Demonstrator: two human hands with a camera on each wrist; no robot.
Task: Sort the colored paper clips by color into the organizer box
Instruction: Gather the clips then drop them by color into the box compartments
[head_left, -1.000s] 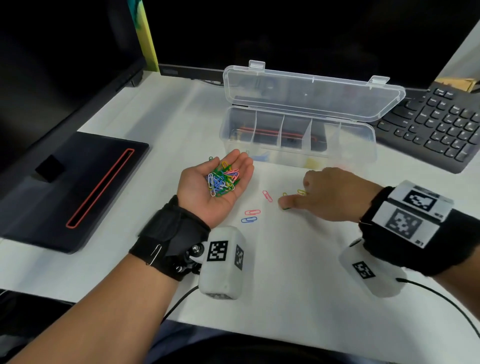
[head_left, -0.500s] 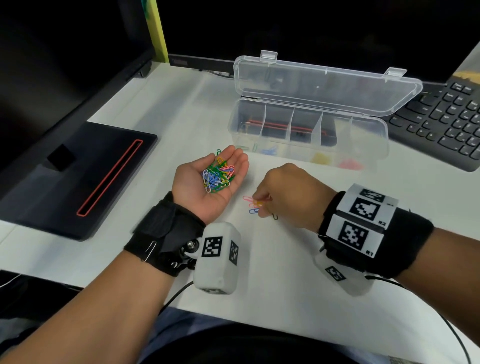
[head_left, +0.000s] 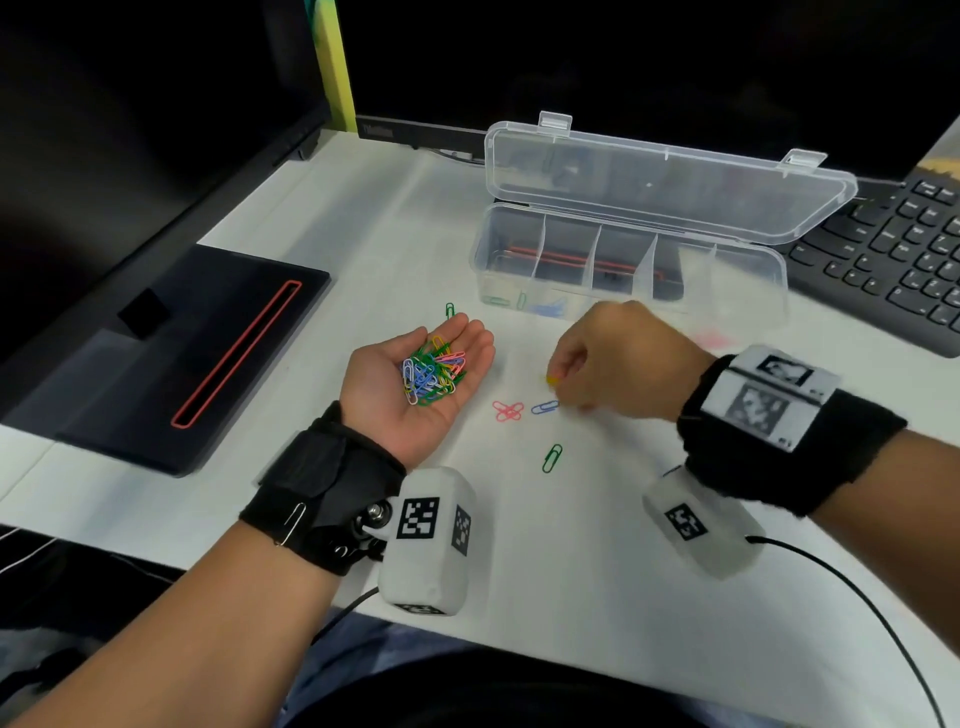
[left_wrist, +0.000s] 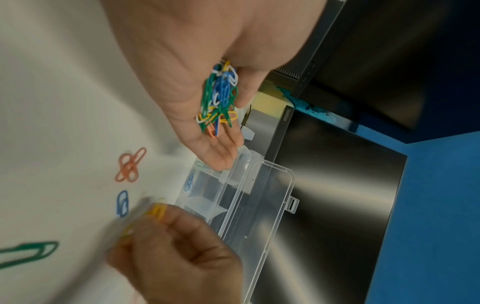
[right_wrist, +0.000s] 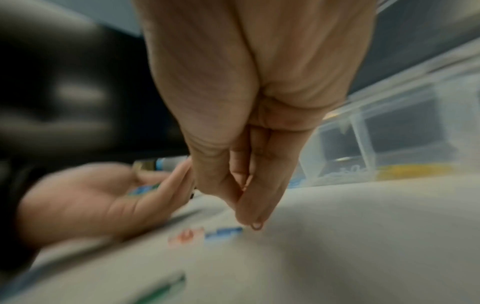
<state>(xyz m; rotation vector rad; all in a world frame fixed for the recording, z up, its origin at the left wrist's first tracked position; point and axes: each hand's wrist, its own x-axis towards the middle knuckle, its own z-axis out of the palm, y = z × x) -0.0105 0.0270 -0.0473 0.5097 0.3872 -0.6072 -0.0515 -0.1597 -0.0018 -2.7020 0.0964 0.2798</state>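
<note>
The right hand (head_left: 618, 361) has come off the table since half a second ago and now pinches yellow clips (left_wrist: 157, 210) between thumb and fingertips, lifted just above the blue clip (head_left: 544, 407). A green clip (head_left: 552, 458) that was under that hand now lies bare. It looks like the yellows are gathered and ready to carry to the box (head_left: 628, 275), whose yellow compartment sits right of the blue one.

The left hand (head_left: 415, 384) lies palm up and open, fingers relaxed, cupping the mixed pile (head_left: 432, 375) – left of the blue clip, short of the box.

Left of the blue clip, two pink clips (head_left: 507, 410) lie crossed in an X. The blue clip's long axis runs left-right, tipped slightly up toward the right hand. The green clip, nearer the person, runs diagonally, its far end toward the box. The pinched yellows – blurred in the wrist views – seem to point down toward the table. Another green clip (head_left: 450, 310) lies by the left fingertips, pointing at the box.
</note>
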